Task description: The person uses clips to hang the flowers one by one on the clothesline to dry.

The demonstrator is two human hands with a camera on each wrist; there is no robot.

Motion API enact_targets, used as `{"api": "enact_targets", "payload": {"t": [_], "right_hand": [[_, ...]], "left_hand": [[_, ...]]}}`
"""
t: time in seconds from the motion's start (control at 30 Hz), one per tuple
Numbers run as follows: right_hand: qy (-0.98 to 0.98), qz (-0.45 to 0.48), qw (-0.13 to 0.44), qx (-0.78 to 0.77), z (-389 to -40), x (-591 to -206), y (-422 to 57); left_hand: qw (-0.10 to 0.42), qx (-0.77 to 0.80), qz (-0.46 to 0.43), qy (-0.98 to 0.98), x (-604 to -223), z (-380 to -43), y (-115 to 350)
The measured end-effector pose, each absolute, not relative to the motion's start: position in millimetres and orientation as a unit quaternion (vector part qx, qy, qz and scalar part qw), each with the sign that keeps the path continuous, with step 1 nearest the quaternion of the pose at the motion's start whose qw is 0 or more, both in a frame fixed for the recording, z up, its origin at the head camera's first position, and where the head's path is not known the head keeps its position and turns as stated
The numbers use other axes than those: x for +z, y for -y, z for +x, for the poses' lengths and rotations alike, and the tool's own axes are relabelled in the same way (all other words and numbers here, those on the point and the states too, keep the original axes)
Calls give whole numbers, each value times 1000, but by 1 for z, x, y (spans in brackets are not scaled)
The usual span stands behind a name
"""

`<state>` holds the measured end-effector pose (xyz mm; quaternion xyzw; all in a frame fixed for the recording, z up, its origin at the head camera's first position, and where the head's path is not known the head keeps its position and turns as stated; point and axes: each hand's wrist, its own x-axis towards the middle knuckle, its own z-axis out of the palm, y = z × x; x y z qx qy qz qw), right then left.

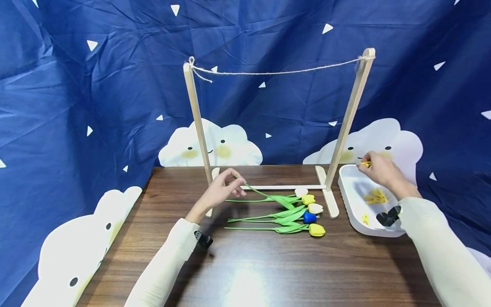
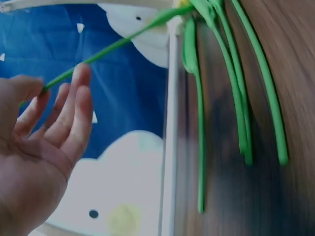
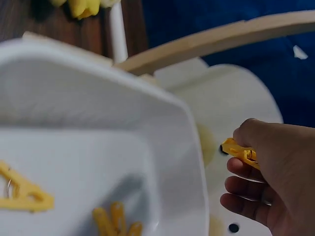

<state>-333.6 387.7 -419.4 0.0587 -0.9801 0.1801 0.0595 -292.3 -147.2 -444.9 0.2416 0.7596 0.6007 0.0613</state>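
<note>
My left hand (image 1: 226, 186) pinches the green stem of an artificial tulip (image 2: 110, 48) between thumb and fingertips. Its stem end is raised, while its head lies among the other blooms on the table. Several more tulips, including a blue tulip (image 1: 310, 217) and a yellow tulip (image 1: 317, 230), lie side by side with stems pointing left. Over the far part of a white tray (image 1: 354, 225), my right hand (image 1: 381, 170) holds a yellow clothespin (image 3: 239, 150) between thumb and index finger. More yellow clothespins (image 1: 376, 196) lie in the tray.
Behind the tulips stands a wooden frame, its left post (image 1: 198, 121) and right post (image 1: 350, 115) joined by a string (image 1: 268, 73) at the top and a white bar (image 1: 284, 187) low down. A blue cloud-print curtain (image 1: 126, 85) hangs behind the brown table (image 1: 184, 273).
</note>
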Motion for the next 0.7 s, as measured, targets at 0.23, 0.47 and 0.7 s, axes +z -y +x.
{"api": "enact_targets", "payload": {"t": [0.23,0.47,0.7], "right_hand": [[966,86,139,200,-325,-395,-369],[943,110,203,240,-312,-365,-350],[930,80,236,270,-292,-334,-327]], "left_hand": [[52,709,277,-647,-435,-294,125],[17,696,271,-664,-425,-292,111],[-2,663,301,-685,-418,-291,99]]}}
